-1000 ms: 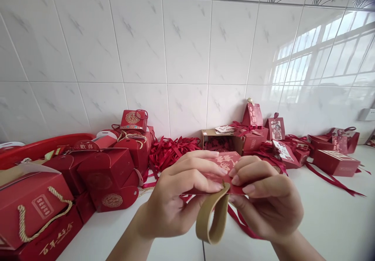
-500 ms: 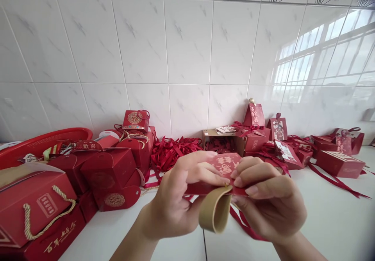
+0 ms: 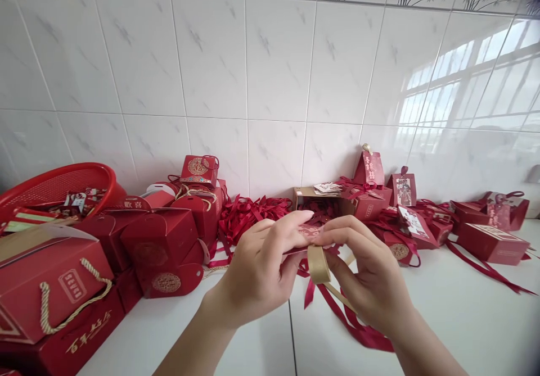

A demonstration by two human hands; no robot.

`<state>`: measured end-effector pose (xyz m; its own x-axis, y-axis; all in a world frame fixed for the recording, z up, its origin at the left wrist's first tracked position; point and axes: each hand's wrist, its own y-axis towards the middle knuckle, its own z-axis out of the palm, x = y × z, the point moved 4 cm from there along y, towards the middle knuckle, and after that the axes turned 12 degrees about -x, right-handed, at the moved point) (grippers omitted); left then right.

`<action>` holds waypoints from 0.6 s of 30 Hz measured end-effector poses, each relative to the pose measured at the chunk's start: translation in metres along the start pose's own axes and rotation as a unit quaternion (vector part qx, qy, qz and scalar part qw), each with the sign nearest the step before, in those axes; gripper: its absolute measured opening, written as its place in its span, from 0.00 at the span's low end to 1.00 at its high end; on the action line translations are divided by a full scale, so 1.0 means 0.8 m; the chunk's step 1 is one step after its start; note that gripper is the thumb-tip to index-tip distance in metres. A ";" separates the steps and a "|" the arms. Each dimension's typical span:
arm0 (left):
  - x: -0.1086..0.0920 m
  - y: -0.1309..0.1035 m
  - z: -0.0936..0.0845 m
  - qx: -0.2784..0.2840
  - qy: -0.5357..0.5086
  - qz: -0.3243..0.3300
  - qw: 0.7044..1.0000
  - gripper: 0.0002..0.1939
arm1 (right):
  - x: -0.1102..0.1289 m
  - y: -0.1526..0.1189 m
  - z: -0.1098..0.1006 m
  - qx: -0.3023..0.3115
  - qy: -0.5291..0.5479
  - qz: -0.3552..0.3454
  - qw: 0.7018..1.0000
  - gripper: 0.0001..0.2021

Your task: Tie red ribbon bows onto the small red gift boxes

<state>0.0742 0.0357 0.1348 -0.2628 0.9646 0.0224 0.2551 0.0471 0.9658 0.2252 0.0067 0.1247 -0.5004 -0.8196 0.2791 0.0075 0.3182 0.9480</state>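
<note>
A small red paper gift box (image 3: 310,230) with pale lettering is up between my hands, mostly covered by fingers. My left hand (image 3: 264,263) grips its left side, fingers over the top and thumb beneath. Out of its near edge comes a gold ribbon (image 3: 319,264) bent into a loop, with a thin tail hanging below. My right hand (image 3: 369,275) is closed at the box's right edge, its fingertips pinching by the base of the loop. Under the hands, a dark red ribbon (image 3: 350,325) lies on the white table.
Red gift boxes (image 3: 158,238), some with rope handles, are stacked at left before a red plastic basket (image 3: 113,182) of small packets. A heap of red ribbons (image 3: 255,213) lies by the tiled wall. An open cardboard box (image 3: 298,195) and finished-looking red boxes (image 3: 491,243) stand at right.
The box has tipped and is now hidden more by my fingers. The gold loop looks smaller and higher, and its tail shows. My right hand has shifted left and turned; the view has moved slightly.
</note>
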 end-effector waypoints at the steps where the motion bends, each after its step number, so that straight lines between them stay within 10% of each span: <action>1: 0.000 0.000 0.001 0.006 -0.016 -0.023 1.000 0.29 | 0.001 -0.001 0.001 -0.004 -0.004 -0.002 1.000 0.12; 13: 0.007 0.004 -0.003 0.074 -0.122 -0.308 0.941 0.22 | -0.010 0.000 0.003 0.014 -0.005 0.084 0.996 0.07; 18: 0.004 0.003 -0.015 0.108 -0.114 -0.373 0.914 0.30 | -0.022 -0.001 0.001 0.199 0.068 0.238 0.948 0.09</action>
<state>0.0630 0.0358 0.1403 -0.2435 0.6702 -0.7011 0.2684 0.7411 0.6153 0.2337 0.0212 0.1188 -0.4066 -0.5832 0.7033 -0.1367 0.7999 0.5843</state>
